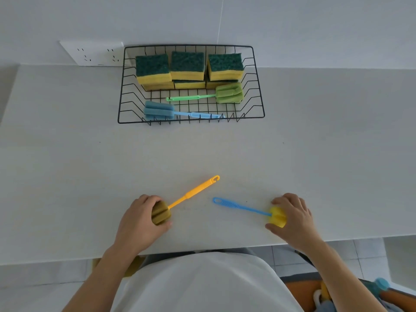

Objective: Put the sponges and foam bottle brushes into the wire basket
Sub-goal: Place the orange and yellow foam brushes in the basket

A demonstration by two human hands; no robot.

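Observation:
A black wire basket (pixel 258 86) stands at the back of the table against the wall. It holds several yellow-and-green sponges (pixel 188 65) stacked along its far side, a green foam brush (pixel 228 93) and a blue foam brush (pixel 159 110). Near the front edge, my left hand (pixel 139 221) is closed around the olive foam head of an orange-handled brush (pixel 193 191), whose handle points up and right. My right hand (pixel 295 219) grips the yellow foam head of a blue-handled brush (pixel 238 207), whose handle points left. Both brushes lie on the table.
The pale table (pixel 315 165) runs from the wall to a front edge just behind my hands. A white wall socket (pixel 94 52) sits left of the basket. Tiled floor and some coloured items show at the lower right.

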